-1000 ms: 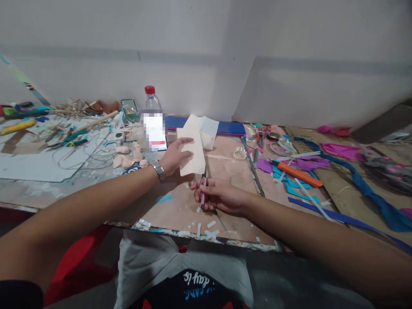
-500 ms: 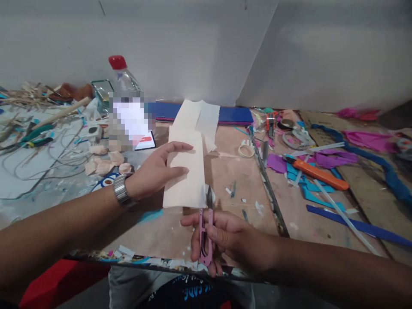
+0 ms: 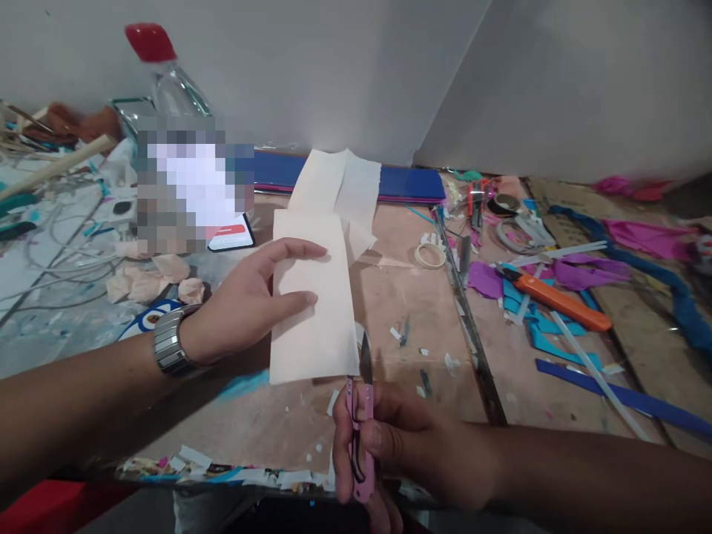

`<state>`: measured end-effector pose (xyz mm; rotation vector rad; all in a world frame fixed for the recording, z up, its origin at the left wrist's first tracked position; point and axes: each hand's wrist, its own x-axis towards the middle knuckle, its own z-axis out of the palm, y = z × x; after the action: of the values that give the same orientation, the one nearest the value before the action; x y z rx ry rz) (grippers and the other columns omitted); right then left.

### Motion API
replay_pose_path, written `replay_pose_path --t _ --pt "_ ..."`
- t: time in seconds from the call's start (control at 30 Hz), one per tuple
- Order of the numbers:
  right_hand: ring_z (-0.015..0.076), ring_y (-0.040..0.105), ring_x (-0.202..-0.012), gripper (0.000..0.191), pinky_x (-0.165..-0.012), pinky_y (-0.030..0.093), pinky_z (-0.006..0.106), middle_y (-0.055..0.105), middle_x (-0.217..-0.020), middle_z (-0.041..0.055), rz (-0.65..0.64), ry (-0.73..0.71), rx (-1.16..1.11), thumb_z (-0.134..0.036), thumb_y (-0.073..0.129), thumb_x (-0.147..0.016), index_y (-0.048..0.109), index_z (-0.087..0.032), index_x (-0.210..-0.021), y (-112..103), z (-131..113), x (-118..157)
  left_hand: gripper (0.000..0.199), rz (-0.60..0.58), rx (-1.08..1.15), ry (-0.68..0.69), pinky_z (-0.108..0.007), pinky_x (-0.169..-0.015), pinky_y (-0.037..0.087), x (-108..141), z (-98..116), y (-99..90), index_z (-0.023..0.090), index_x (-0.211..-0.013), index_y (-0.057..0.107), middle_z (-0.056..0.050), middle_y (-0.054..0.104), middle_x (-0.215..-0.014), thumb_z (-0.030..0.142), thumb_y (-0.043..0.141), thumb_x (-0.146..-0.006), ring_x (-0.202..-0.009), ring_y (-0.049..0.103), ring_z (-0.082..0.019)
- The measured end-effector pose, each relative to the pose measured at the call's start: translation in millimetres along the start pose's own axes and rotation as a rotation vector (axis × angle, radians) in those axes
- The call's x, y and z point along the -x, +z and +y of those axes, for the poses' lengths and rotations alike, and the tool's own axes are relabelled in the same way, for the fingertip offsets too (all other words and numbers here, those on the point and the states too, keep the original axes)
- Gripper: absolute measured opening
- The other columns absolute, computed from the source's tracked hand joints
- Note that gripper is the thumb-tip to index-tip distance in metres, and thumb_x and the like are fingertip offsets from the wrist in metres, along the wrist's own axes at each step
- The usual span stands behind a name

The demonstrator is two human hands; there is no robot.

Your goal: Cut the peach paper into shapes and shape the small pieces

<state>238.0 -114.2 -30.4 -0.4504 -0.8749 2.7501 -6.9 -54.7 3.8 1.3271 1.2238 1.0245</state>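
Observation:
A cream paper sheet [image 3: 311, 326] lies lengthwise before me, slightly raised at its near end. My left hand [image 3: 259, 297] grips its left side, thumb and index finger on top; the other fingers are hidden. My right hand [image 3: 389, 445] is wrapped around pink thread snips [image 3: 364, 437]. Their dark blades point away from me at the sheet's near right corner, with one blade beside the right edge and the other mostly hidden by the paper. Behind the sheet, another folded cream piece [image 3: 320, 178] rests over a blue stack of flat sheets [image 3: 411, 182].
Left are a phone [image 3: 233, 236], a red-capped bottle [image 3: 181, 93], cables and crumpled peach scraps [image 3: 144, 280]. Right lie a tape roll [image 3: 430, 255], an orange utility knife [image 3: 561, 297], a glue stick [image 3: 592, 367] and coloured offcuts. A metal edge [image 3: 472, 334] crosses the table.
My view has shifted closer. The right-hand fingers have curled in around the snips, which remain at the paper's near right corner. My left hand keeps its grip on the sheet.

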Motion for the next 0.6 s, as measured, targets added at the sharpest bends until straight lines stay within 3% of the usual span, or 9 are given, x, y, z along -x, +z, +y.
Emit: replay_pose_path --t 0.37,0.6 --pt "0.0045 0.060 -0.046 0.032 -0.042 0.040 0.011 0.072 -0.082 0.0041 0.041 0.005 -0.030 -0.047 0.062 -0.099 0.055 -0.016 -0.098 0.3 -0.7 0.5 0.042 0.009 0.017 -0.004 -0.036 -0.079 0.062 -0.9 0.3 0.8 0.028 -0.114 0.073 -0.006 0.070 -0.117 0.013 0.076 -0.076 -0.117 0.065 -0.029" --pt "0.0041 0.059 -0.047 0.040 -0.042 0.041 0.011 0.071 -0.081 0.0038 0.080 0.054 -0.019 -0.054 0.064 -0.097 0.056 -0.015 -0.097 -0.6 -3.1 -0.1 0.043 0.043 0.042 -0.005 -0.041 -0.084 0.062 -0.7 3.7 2.2 0.026 -0.110 0.075 -0.006 0.071 -0.108 0.007 0.076 -0.071 -0.115 0.066 -0.031"
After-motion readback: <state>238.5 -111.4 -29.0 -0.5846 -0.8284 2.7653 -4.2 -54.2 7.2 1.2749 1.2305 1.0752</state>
